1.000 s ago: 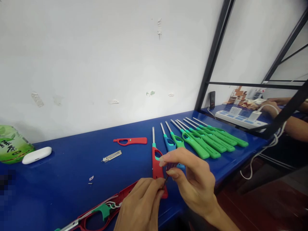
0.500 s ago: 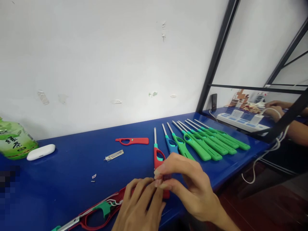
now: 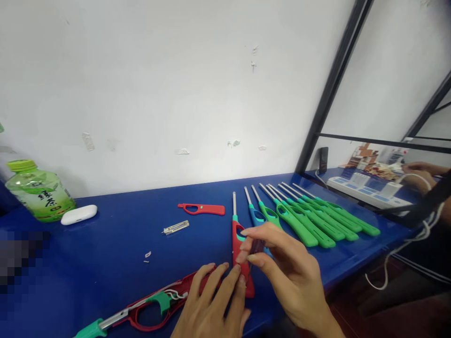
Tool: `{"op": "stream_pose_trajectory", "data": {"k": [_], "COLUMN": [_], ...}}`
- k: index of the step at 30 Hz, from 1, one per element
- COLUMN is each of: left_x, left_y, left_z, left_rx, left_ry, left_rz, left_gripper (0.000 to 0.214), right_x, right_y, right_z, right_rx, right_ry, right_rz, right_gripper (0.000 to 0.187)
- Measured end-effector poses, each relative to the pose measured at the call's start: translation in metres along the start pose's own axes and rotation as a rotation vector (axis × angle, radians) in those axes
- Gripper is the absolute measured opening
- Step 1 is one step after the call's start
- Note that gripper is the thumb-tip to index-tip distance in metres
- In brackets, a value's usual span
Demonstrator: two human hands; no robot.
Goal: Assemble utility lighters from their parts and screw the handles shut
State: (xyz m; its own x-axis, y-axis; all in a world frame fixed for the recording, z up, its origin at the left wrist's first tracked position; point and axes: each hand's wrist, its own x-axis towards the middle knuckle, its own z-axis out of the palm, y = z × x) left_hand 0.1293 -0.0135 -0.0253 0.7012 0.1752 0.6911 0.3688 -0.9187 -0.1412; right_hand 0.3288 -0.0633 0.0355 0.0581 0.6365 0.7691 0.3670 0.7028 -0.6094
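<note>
An opened red gas lighter (image 3: 155,305) lies at the front of the table, its green trigger, white wires and metal tube exposed. My left hand (image 3: 213,305) is laid over its handle end, fingers bent across and thumb on the near side, covering that part. Just right of it, my right hand (image 3: 289,277) is raised with thumb and fingers pinched on a small dark, see-through piece (image 3: 258,247), mostly hidden by the fingers. Beneath and behind the right hand lies a whole red lighter (image 3: 237,244), tube pointing to the wall.
Several green lighters (image 3: 299,225) and a blue one (image 3: 256,216) lie in a row at right. A red shell half (image 3: 207,209), a clear part (image 3: 176,227) and tiny bits (image 3: 147,254) lie mid-table. A bottle (image 3: 42,192) and white case (image 3: 79,214) stand left; a power strip (image 3: 369,192) right.
My right hand has lifted slightly away to the right from my left fingertips, with the dark piece now showing in its pinch. The left hand stays on the opened lighter. The view has shifted left.
</note>
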Motion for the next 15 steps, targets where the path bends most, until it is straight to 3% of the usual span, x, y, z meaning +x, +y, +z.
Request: {"op": "stream_pose_trajectory", "data": {"k": [4, 11, 15], "left_x": [-0.002, -0.002, -0.002], "left_y": [0.0, 0.001, 0.002], "left_z": [0.001, 0.002, 0.002], "left_rx": [0.017, 0.019, 0.011], "left_ry": [0.017, 0.018, 0.009], "left_rz": [0.006, 0.0, -0.006], "left_gripper": [0.026, 0.028, 0.028], "right_x": [-0.003, -0.006, -0.005], "right_y": [0.007, 0.002, 0.008], "right_z": [-0.003, 0.0, 0.007], "right_rx": [-0.062, 0.034, 0.064], "right_ry": [0.092, -0.02, 0.103], "right_rz": [-0.083, -0.037, -0.087], "right_gripper": [0.026, 0.039, 0.028]}}
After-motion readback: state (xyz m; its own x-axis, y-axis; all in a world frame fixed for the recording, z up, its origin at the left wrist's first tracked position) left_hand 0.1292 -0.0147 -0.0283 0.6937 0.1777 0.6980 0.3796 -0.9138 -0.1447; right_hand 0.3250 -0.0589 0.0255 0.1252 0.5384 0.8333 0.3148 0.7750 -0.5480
